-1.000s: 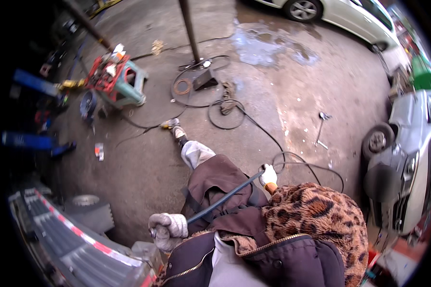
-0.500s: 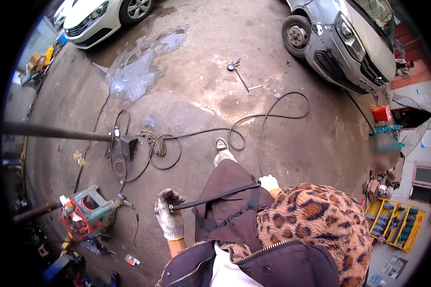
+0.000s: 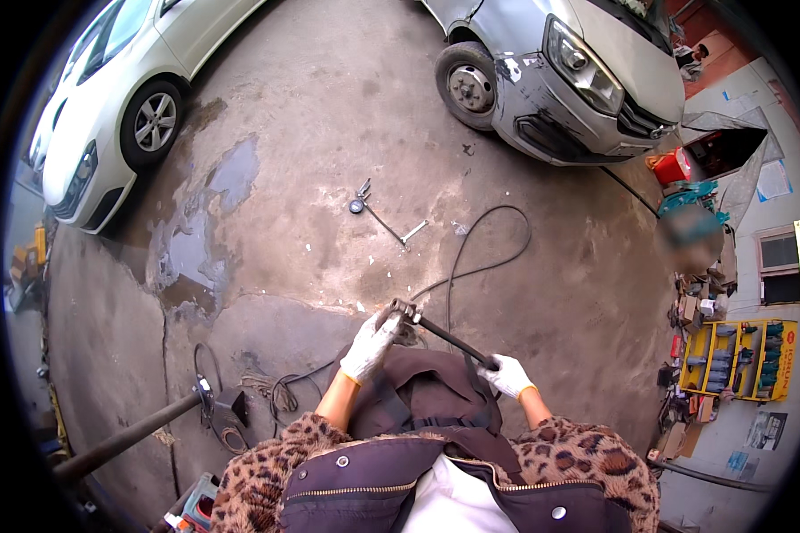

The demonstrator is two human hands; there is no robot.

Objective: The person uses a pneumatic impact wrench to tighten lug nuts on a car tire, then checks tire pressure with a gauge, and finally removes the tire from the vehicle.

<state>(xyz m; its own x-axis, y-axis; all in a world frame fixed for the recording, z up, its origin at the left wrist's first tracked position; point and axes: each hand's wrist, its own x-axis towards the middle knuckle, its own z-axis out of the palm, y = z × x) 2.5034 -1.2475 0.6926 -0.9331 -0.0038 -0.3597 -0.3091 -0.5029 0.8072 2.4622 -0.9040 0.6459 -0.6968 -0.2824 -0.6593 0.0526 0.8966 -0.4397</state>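
Observation:
In front of my body I hold a long black bar point(image 3: 453, 340) with a metal fitting point(image 3: 406, 309) on its left end. The bar slants down toward the right. My left hand point(image 3: 371, 346), in a white work glove with a dirty palm side, is closed around the fitting end. Gloved as well, my right hand point(image 3: 509, 377) grips the bar's lower right end. A thin black hose point(image 3: 524, 233) loops on the floor beyond my hands and runs behind the bar; whether it joins anything near me is hidden.
A gauge with a hose point(image 3: 356, 206) and a wrench point(image 3: 415, 233) lie on the concrete ahead. A white car point(image 3: 107, 160) stands far left, a scuffed silver car point(image 3: 542, 98) far right. A yellow rack point(image 3: 693, 360) is at the right; a long pole point(image 3: 129, 437) slants in from the left.
My left hand has moved up and to the right, turning over the fitting. The bar's slope has reversed. My right hand is slightly lower, and the view has swung left.

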